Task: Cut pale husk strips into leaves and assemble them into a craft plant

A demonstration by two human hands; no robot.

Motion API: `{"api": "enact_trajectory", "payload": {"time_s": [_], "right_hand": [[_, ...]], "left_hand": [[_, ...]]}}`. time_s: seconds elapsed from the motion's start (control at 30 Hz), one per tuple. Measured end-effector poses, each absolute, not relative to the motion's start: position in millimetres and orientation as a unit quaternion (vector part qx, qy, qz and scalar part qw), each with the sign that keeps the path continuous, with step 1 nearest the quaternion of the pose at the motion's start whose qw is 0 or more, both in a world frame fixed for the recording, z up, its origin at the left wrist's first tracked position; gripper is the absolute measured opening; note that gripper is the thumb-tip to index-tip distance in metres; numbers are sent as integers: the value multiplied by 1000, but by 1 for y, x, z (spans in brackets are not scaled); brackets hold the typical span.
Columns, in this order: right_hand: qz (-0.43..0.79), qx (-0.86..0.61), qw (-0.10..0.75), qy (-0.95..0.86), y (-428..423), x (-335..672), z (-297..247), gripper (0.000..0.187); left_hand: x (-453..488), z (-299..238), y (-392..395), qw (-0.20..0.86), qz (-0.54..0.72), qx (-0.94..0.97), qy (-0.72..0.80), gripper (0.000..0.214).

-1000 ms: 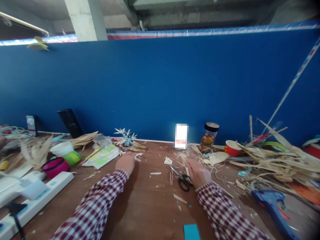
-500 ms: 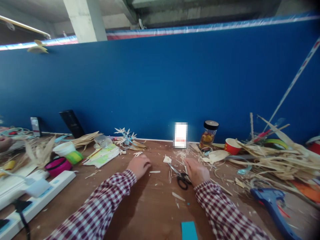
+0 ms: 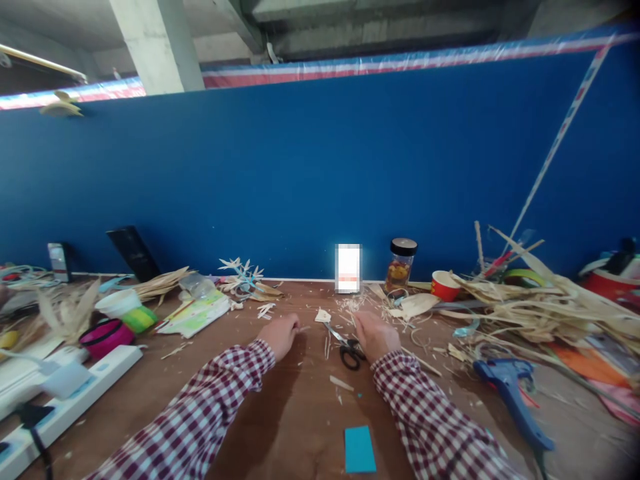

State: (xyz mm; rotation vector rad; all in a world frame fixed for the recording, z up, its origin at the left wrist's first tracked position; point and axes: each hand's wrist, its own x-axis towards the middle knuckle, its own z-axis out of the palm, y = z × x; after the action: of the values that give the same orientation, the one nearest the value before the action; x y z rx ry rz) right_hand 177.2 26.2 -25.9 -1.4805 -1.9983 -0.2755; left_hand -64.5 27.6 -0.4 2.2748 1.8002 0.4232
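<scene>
My left hand [image 3: 281, 335] is closed in a pinch low over the brown table, with a short pale strip [image 3: 305, 328] at its fingertips. To its right, black-handled scissors [image 3: 350, 357] lie on the table, blades pointing away toward a small cream-coloured piece [image 3: 323, 316]. My right hand [image 3: 377, 337] is curled beside the scissor handles, at the edge of some thin pale shavings [image 3: 351, 304]. Its fingers are pressed together, and what they hold, if anything, is hidden. Nearer me lies a blue square of paper [image 3: 359, 449].
A blue glue gun [image 3: 515, 393] and a heap of dried husk strips [image 3: 520, 303] lie right. Behind stand a lidded jar [image 3: 400, 265] and a red paper cup [image 3: 445, 286]. At left are a white power strip [image 3: 95, 390], a pink bowl [image 3: 106, 339] and a husk flower spray [image 3: 245, 277].
My left fingers have closed on the pale strip, which lay on the table before. My right hand stays by the scissors. The view has shifted slightly rightward.
</scene>
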Motion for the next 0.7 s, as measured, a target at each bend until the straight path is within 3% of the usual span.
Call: {"api": "enact_trajectory", "payload": {"time_s": [0.1,0.2,0.27,0.5,0.7], "right_hand": [[-105,-557,311,-763,23,176,-22,26],[-110,-554,305,-767,16,172,-17,30],[-114,-552,301,-769,11,168,-13,33],[-108,-510,332,-786,2,159,-8,31],[-33,-460,373,-805,3,152,-10,29]], "left_hand": [[-46,-2,24,196,245,723,615,16],[-20,-9,21,429,442,538,575,11],[-3,-15,19,513,511,438,533,14],[21,-29,17,553,567,367,487,17],[14,-32,11,573,581,408,410,23]]}}
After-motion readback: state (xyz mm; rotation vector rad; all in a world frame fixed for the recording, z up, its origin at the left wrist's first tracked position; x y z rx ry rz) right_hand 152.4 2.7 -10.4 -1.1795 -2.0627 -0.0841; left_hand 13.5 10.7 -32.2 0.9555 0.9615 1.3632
